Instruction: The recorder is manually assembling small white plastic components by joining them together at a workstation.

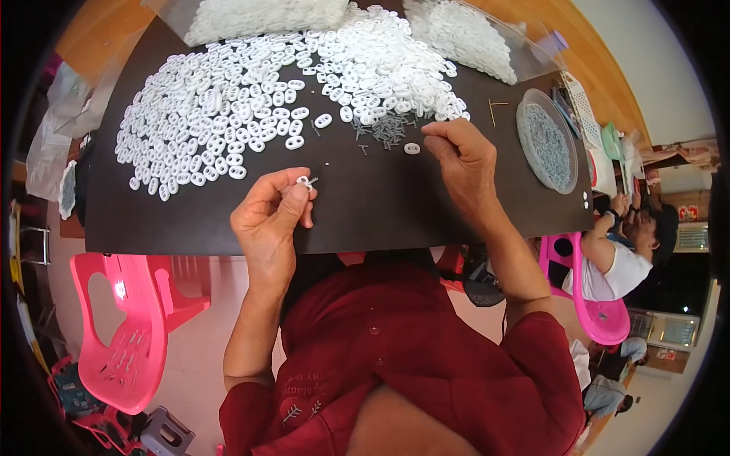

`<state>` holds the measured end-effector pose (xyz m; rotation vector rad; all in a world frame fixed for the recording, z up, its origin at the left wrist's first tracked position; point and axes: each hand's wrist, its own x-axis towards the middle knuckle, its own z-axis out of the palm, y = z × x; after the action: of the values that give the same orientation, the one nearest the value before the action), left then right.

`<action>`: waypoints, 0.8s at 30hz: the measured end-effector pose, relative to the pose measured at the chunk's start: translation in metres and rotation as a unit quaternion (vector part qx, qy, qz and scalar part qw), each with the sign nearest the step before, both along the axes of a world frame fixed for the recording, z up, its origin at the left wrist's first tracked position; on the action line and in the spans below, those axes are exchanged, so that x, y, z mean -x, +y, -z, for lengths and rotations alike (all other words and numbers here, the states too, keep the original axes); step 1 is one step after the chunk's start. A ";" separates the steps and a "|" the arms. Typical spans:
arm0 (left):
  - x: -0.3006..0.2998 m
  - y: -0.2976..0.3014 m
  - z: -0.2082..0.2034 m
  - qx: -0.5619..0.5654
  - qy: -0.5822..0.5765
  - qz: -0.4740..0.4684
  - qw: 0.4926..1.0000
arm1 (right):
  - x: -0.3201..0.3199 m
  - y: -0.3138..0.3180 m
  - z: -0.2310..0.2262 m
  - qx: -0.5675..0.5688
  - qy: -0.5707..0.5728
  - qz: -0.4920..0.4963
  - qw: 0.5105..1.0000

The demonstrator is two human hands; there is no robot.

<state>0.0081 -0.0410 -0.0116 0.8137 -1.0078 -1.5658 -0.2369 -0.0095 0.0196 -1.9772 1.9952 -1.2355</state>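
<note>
My left hand (270, 209) is closed in a pinch above the near part of the dark table. Between its thumb and fingertips is a small white oval plastic piece with holes (305, 183), and a thin grey screw (313, 181) sticks out of it. My right hand (464, 156) hovers farther right with thumb and fingers pressed together; whatever they may hold is hidden. Just left of it lie a single white piece (411, 149) and a small heap of grey screws (388, 131). Many more white two-hole pieces (205, 110) spread across the left and far side.
Clear bags of white pieces (262, 19) (464, 38) stand along the far edge. A round clear tub of screws (546, 140) sits at the right. Pink chairs (125, 327) flank the table (350, 216). Another person (616, 254) sits to the right.
</note>
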 end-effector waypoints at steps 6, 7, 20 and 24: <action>0.004 0.000 -0.003 -0.002 -0.022 -0.001 1.000 | -0.016 0.000 0.013 -0.005 0.061 -0.038 0.997; 0.004 0.002 -0.003 0.000 -0.024 -0.001 1.000 | -0.020 -0.001 0.013 0.003 0.070 -0.045 0.997; 0.002 0.004 -0.001 0.016 -0.019 0.002 1.000 | -0.044 -0.070 0.008 0.033 0.151 -0.117 0.981; 0.002 0.003 0.002 0.022 -0.012 0.005 1.000 | -0.053 -0.089 0.015 0.037 0.189 -0.163 0.968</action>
<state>0.0064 -0.0380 -0.0135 0.8008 -1.0621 -1.5405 -0.1835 -0.0986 0.0047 -2.6105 1.6689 -0.9257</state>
